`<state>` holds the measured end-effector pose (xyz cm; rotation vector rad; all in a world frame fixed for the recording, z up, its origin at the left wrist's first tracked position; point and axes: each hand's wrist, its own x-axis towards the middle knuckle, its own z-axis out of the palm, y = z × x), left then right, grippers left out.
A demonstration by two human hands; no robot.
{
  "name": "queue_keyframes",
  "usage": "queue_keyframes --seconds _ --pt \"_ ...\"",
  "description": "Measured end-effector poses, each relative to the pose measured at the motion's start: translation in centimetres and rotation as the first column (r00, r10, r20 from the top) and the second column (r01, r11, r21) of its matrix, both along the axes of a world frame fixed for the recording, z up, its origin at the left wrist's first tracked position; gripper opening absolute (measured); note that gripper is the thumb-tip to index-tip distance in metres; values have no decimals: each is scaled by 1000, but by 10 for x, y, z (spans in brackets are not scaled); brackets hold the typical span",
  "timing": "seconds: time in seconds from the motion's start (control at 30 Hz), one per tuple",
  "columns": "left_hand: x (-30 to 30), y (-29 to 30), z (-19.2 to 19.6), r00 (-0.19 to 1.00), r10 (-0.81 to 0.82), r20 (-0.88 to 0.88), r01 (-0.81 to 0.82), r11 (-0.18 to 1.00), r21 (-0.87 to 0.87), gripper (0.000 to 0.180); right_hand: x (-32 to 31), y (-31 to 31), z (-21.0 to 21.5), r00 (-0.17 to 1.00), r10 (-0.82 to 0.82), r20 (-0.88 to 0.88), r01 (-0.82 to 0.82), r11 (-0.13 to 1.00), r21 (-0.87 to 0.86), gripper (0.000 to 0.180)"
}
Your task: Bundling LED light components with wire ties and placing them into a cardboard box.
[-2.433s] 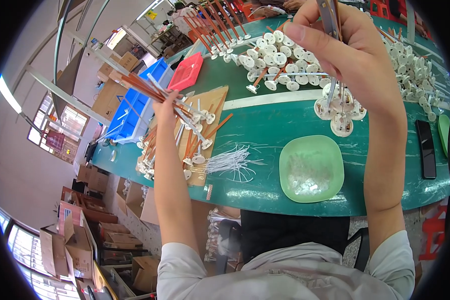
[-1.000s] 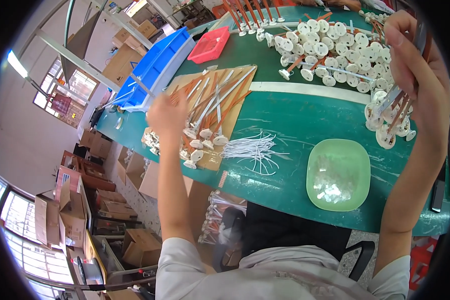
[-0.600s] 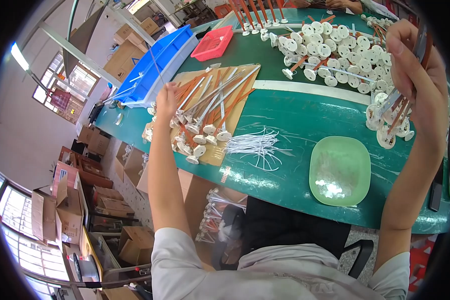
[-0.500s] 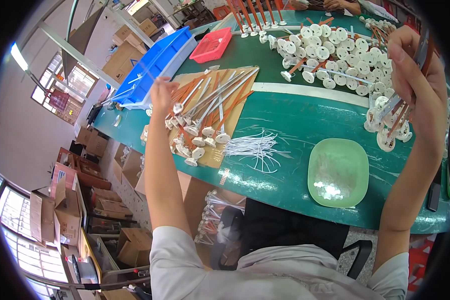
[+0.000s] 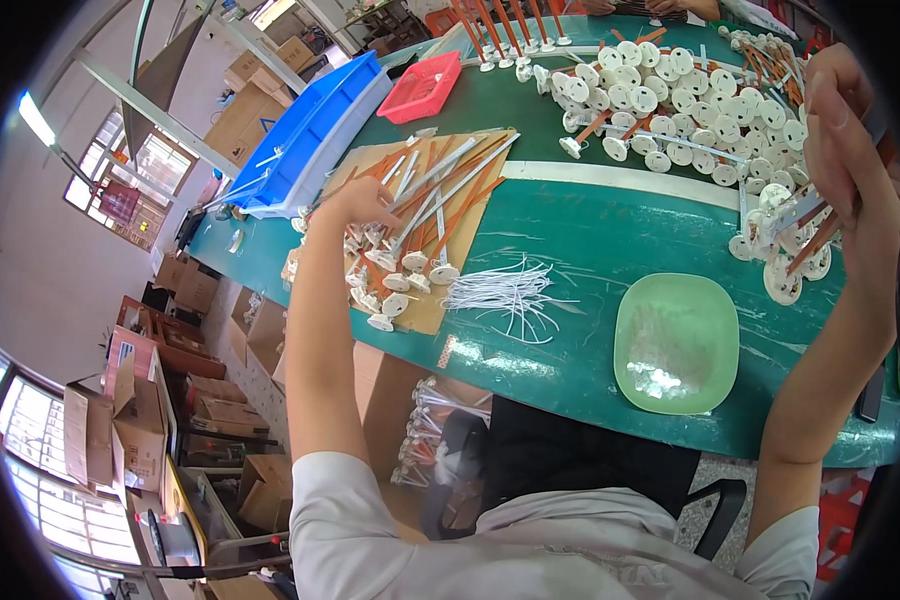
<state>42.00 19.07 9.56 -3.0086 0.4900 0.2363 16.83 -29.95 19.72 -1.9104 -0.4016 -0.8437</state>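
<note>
My left hand (image 5: pixel 362 203) hovers over the far part of a pile of orange and grey strips (image 5: pixel 450 205) with white round bases, laid on a flat piece of cardboard (image 5: pixel 485 215). Its fingers are curved and slightly apart, and I see nothing held in them. At the right, my right hand (image 5: pixel 848 150) is closed around several orange and grey strips, whose white round bases (image 5: pixel 782 280) hang below the hand. Part of this bunch is hidden by the fingers and the dark rim of the picture.
A bundle of thin white ties (image 5: pixel 505 300) lies in front of the cardboard. A green tray (image 5: pixel 676 400) with small shiny pieces stands nearer me. Beyond are a heap of white round bases (image 5: pixel 670 100), a red basket (image 5: pixel 448 75) and blue bins (image 5: pixel 315 130). Another person's hands (image 5: pixel 675 8) are at the far edge.
My left hand has moved right and slightly nearer, down to the pile of strips. My right hand has shifted a little to the right with its bunch.
</note>
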Motion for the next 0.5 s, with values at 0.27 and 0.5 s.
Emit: queue_keyframes --seconds 0.27,0.5 --pt "8 6 9 978 105 -181 -121 989 -81 35 -2 -4 2 1000 10 -5 -10 1000 7 14" --pt "-4 18 26 996 48 69 -45 998 -35 23 -3 -5 2 1000 27 -8 -27 1000 16 14"
